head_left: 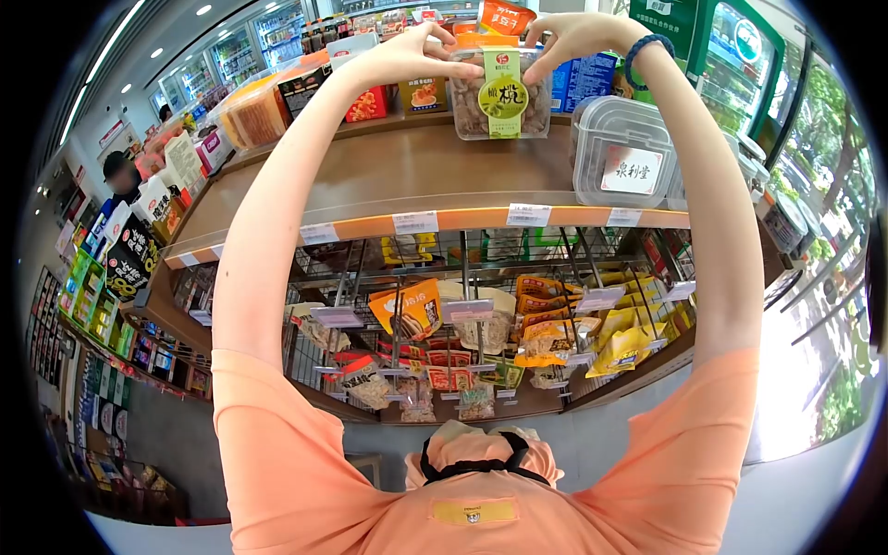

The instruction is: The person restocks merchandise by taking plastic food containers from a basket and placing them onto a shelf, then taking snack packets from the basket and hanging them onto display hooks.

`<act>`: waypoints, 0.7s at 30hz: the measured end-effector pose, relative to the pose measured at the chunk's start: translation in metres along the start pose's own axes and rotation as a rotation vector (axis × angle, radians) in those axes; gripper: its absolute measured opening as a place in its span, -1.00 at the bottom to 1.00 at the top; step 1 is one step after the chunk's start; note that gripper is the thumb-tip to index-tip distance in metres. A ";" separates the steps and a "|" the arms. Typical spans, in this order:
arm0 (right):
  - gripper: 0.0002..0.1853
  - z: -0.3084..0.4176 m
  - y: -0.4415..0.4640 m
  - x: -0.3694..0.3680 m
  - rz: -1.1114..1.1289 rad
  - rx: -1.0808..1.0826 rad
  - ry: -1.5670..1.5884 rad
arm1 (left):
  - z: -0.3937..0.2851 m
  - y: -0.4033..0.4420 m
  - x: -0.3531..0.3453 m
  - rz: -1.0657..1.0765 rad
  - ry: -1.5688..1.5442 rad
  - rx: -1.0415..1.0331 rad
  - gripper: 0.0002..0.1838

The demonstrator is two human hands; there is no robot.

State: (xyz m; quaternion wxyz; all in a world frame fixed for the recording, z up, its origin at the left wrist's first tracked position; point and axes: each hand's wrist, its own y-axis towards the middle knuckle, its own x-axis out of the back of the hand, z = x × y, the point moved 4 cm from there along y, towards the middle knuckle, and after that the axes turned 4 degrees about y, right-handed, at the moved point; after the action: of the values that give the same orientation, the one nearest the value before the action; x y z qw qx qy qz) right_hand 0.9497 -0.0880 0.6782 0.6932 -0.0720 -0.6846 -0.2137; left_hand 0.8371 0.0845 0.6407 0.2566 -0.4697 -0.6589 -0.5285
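Note:
A clear plastic box (pixel 501 97) with brown pieces inside and a green label band down its front stands upright at the back of the brown shelf top. My left hand (pixel 412 55) grips its upper left side, thumb across the front. On the upper right, my right hand (pixel 583 42) curls over the same box with its thumb on the front; a dark blue band circles that wrist. The far fingertips of both hands are partly hidden. Just behind the box rises an orange packet (pixel 505 18).
Clear lidded tubs (pixel 624 139) stand at the right of the shelf, near my right forearm. Boxed snacks (pixel 366 104) and a bread-like pack (pixel 268 102) line the back. Snack bags (pixel 407 310) hang below the price-tagged edge (pixel 416 222). A person (pixel 120 176) is at far left.

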 end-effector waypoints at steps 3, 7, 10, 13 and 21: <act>-0.10 -0.001 0.004 -0.008 0.048 -0.028 -0.082 | -0.001 -0.001 -0.006 0.032 0.118 0.001 -0.16; -0.10 0.006 -0.002 -0.012 0.101 -0.080 -0.041 | -0.011 -0.001 -0.010 0.049 0.117 -0.009 0.08; -0.10 0.004 -0.003 -0.015 0.165 -0.144 -0.066 | -0.012 0.000 -0.011 0.005 0.118 -0.009 0.04; -0.09 -0.002 0.000 -0.018 0.148 -0.144 -0.021 | -0.010 0.002 -0.016 0.062 0.151 0.043 -0.19; -0.13 -0.003 0.001 -0.022 0.166 -0.138 0.037 | -0.008 0.002 -0.016 -0.040 0.100 -0.063 -0.09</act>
State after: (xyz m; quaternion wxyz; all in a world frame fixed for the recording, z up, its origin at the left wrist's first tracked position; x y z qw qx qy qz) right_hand 0.9533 -0.0844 0.6564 0.7143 -0.1719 -0.6471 -0.2035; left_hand 0.8445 0.0714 0.6307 0.2637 -0.4373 -0.6376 -0.5768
